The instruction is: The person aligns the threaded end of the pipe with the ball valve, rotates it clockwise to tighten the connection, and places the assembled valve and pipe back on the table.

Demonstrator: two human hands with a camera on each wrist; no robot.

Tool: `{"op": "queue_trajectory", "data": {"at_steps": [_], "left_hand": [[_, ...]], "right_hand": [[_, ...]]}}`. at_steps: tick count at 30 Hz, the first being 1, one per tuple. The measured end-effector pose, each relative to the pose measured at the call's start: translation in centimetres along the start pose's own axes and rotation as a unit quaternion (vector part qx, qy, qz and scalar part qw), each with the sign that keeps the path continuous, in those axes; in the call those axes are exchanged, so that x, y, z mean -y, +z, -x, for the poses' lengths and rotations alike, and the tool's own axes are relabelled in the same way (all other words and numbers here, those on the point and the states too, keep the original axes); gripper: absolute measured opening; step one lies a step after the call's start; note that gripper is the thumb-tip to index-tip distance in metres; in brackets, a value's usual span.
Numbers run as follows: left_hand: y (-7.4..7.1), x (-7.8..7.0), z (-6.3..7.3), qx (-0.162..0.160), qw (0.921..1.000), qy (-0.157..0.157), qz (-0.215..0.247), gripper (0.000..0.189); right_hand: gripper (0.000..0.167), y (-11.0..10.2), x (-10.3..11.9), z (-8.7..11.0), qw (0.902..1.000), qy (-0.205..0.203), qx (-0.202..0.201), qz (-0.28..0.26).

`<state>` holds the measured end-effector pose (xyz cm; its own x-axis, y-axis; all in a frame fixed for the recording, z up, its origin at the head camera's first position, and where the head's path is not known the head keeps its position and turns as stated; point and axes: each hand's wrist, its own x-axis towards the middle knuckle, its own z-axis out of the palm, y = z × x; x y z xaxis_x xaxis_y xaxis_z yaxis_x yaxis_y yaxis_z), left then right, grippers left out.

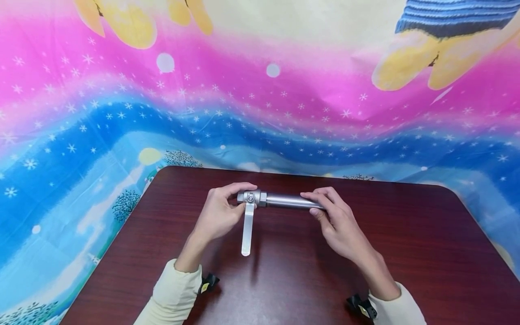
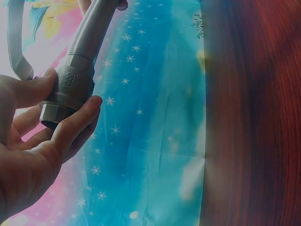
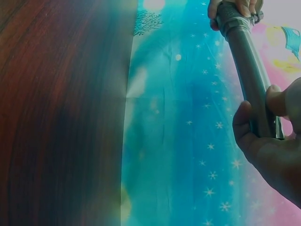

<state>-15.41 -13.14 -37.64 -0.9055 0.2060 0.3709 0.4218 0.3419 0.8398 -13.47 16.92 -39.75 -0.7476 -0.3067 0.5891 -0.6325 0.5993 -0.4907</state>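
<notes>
A silver ball valve (image 1: 251, 197) with a flat metal lever handle (image 1: 247, 232) is joined at its right side to a straight steel pipe (image 1: 284, 201). My left hand (image 1: 219, 212) grips the valve body, thumb on one side and fingers on the other; in the left wrist view the thumb lies near the foot of the lever (image 2: 19, 47). The pipe's free end is pinched by my right hand (image 1: 341, 225) between thumb and fingers. Held level above the table, the joined piece has its lever hanging toward me in the head view.
Below the hands lies a dark reddish wooden table (image 1: 284, 280) with rounded far corners. A colourful cloth backdrop (image 1: 260, 113) with snowflakes hangs behind it. Black wrist mounts (image 1: 209, 283) show at both pale sleeves (image 1: 174, 293).
</notes>
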Motion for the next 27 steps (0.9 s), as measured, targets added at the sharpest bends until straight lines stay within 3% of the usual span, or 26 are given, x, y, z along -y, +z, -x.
{"op": "queue_trajectory", "data": {"at_steps": [8,27], "left_hand": [[0.07,0.12,0.03,0.001,1.0,0.004,-0.001,0.045],[-0.01,0.17,-0.01,-0.003,1.0,0.002,0.001,0.045]], "right_hand": [[0.061,-0.01,0.16,0.13,0.9996,0.025,0.009,-0.012],[0.049,0.03,-0.07,-0.05,0.9998,0.006,-0.018,-0.007]]}}
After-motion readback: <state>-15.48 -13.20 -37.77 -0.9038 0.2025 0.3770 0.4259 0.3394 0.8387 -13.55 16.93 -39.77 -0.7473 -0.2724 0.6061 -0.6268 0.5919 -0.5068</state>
